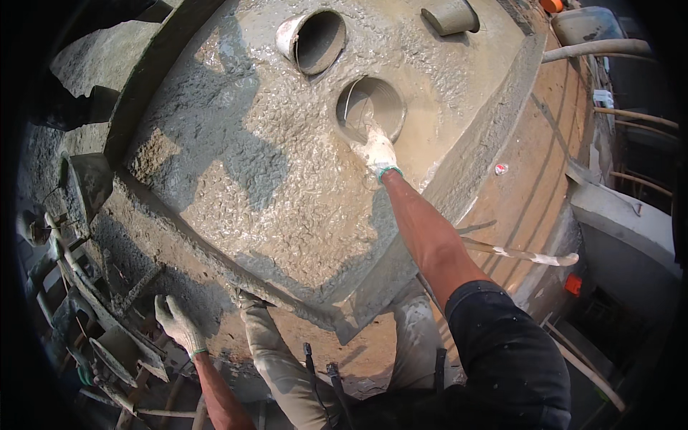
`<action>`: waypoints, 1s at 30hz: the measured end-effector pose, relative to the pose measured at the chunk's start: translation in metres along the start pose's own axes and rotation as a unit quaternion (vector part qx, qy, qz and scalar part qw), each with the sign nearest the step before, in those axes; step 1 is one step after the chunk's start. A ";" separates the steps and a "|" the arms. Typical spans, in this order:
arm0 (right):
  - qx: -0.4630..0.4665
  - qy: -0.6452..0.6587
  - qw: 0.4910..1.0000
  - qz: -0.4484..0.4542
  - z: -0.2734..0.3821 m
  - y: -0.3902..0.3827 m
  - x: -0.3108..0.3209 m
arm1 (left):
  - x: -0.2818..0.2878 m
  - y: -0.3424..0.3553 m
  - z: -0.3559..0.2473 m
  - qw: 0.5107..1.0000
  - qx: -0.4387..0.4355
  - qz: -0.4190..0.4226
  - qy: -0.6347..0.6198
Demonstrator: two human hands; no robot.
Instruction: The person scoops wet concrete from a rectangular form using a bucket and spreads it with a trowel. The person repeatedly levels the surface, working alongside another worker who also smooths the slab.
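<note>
In the head view, my right hand [376, 149], in a white glove with a green cuff, grips the near side of a cement-coated bucket [385, 109] with a wire handle, on wet grey mortar [272, 215] in a large shallow tray with raised edges [161, 195]. My left hand [179, 326], also gloved, is open outside the tray's lower-left edge, with nothing in it. Two more buckets lie farther up in the tray: one tipped [287, 39], another [444, 18] at the top edge. My knees are at the tray's near edge.
Mortar-crusted metal containers and tools [86, 186] crowd the left, near another person's dark-clad legs [68, 100]. Along the right lie a brown board [523, 179], a wooden pole [502, 249], other poles, a plastic container [584, 29], an orange object [572, 285] and a drop beside the board.
</note>
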State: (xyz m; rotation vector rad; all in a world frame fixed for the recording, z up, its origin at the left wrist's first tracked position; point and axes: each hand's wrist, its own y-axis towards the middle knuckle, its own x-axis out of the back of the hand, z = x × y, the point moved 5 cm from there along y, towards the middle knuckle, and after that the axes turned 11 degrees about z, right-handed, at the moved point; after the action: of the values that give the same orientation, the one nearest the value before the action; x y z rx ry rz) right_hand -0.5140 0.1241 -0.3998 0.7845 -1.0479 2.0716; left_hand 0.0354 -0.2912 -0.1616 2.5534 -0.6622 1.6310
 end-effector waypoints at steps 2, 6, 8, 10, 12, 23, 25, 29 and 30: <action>0.029 0.126 0.990 0.051 0.014 0.029 -0.013 | -0.135 -0.023 -0.087 0.972 -0.007 0.214 -0.099; 0.067 0.094 0.990 0.084 0.034 -0.014 -0.034 | -0.314 -0.056 -0.268 0.904 -0.112 0.378 -0.166; 0.060 0.210 0.974 0.060 0.031 -0.072 -0.038 | -0.355 -0.077 -0.326 0.890 -0.116 0.383 -0.218; 0.130 0.084 0.966 0.206 0.033 -0.137 -0.051 | -0.372 -0.104 -0.353 0.867 -0.089 0.431 -0.232; 0.111 0.284 0.930 0.204 0.012 -0.189 -0.040 | -0.364 -0.137 -0.340 0.837 0.087 0.481 -0.246; -0.256 0.582 0.714 0.293 -0.132 -0.271 -0.162 | -0.168 -0.212 -0.326 0.779 0.188 0.551 -0.233; -0.266 0.628 0.670 0.294 -0.117 -0.269 -0.189 | -0.147 -0.198 -0.330 0.796 0.148 0.537 -0.238; -0.270 0.711 0.629 0.161 -0.105 -0.235 -0.154 | -0.179 -0.175 -0.327 0.767 0.149 0.518 -0.349; -0.260 0.718 0.633 0.125 -0.111 -0.221 -0.128 | -0.201 -0.167 -0.326 0.779 0.111 0.524 -0.327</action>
State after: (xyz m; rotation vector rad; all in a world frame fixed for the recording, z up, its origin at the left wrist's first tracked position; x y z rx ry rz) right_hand -0.2890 0.2782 -0.4542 -1.2641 -0.6247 1.6022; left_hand -0.2534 0.0111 -0.1593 3.1088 -2.4127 0.7725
